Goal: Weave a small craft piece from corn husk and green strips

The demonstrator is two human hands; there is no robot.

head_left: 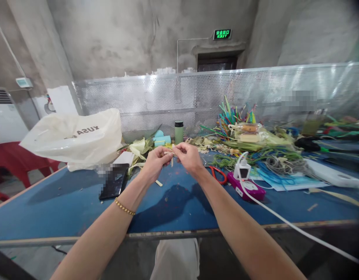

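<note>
Both my hands meet above the middle of the blue table [88,217], fingertips nearly touching. Pinched between them is a small pale strip [171,160], likely dried leaf or husk, with one end hanging down. My left hand [156,163] has thumb and forefinger closed on it, and my right hand [189,156] pinches it from the other side. The fingers partly cover the strip. A short pale scrap [159,183] lies on the table below my left hand. Behind the hands are pale green husks [138,148] and a green bottle with a black cap [178,133].
A white plastic bag [77,136] and a dark phone [114,182] are at left. Red-handled scissors [219,175], a purple power adapter [247,187] with a white cable [296,225], and wire coils [284,165] lie at right. A perforated metal screen [156,93] stands behind.
</note>
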